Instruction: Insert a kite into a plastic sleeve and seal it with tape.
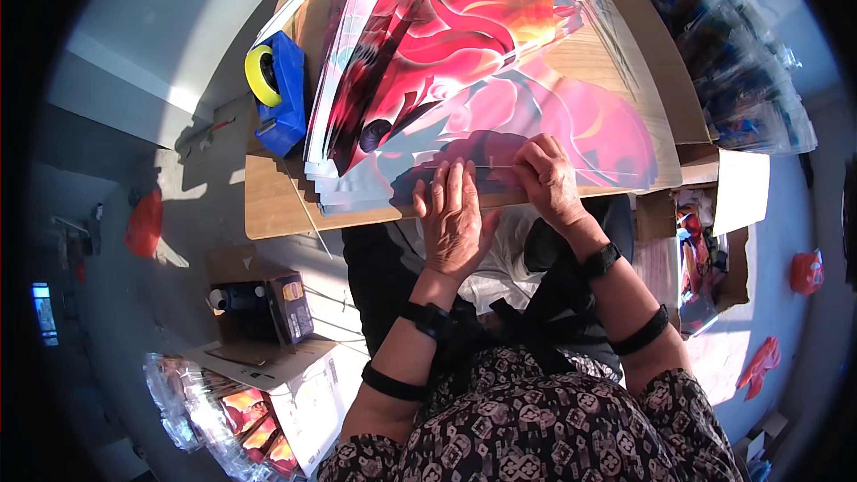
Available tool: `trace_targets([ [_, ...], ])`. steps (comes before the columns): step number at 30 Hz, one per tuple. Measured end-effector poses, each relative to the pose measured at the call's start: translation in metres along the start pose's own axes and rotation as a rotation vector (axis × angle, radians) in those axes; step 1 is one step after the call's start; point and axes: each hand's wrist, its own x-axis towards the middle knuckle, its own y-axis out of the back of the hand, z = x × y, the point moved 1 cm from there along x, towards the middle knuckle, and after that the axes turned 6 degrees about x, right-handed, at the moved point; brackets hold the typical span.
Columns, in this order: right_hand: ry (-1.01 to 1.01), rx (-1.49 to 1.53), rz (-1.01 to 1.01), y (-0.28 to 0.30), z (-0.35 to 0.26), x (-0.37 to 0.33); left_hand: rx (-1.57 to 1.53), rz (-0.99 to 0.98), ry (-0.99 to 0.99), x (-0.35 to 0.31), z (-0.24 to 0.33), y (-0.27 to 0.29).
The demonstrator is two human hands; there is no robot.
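Note:
A translucent sheet printed with pink and red flowers (598, 125) lies along the near edge of the wooden table (268, 205). My left hand (453, 223) rests on its near edge with the fingers stretched out and flat. To its right, my right hand (549, 183) is closed in a pinch over the same edge. A thin pale line, perhaps a slim rod, runs along the sheet between and beyond my hands. What the right fingertips hold is hidden. Beyond them, a fanned stack of red printed sheets (473, 22) carries a small dark round object (375, 134).
A blue tape dispenser (284, 98) with a yellow roll stands at the table's left edge. Thin sticks (611, 27) lie at the far right. Bagged goods (732, 54) and an open carton (732, 259) are to the right. Another carton (303, 402) sits lower left.

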Motion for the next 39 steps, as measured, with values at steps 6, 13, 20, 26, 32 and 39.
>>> trace_targets([
  [6,0.010,-0.027,0.015,0.001,0.001,-0.001,-0.135,0.058,0.015,0.025,-0.004,0.010],
  [13,0.006,-0.032,0.001,-0.001,0.001,-0.001,-0.224,0.071,-0.022,0.053,-0.009,0.004],
  [20,0.009,-0.039,0.009,0.001,-0.003,-0.002,-0.246,0.045,-0.024,0.056,-0.007,0.001],
  [26,0.018,-0.048,0.014,0.000,-0.003,-0.002,-0.234,0.031,-0.021,0.054,-0.007,0.001],
  [32,0.039,-0.114,0.035,-0.001,-0.004,-0.003,-0.241,0.061,-0.019,0.052,-0.005,0.000],
  [39,0.019,-0.158,0.018,-0.001,-0.006,-0.004,-0.253,0.058,0.005,0.051,-0.005,-0.002],
])
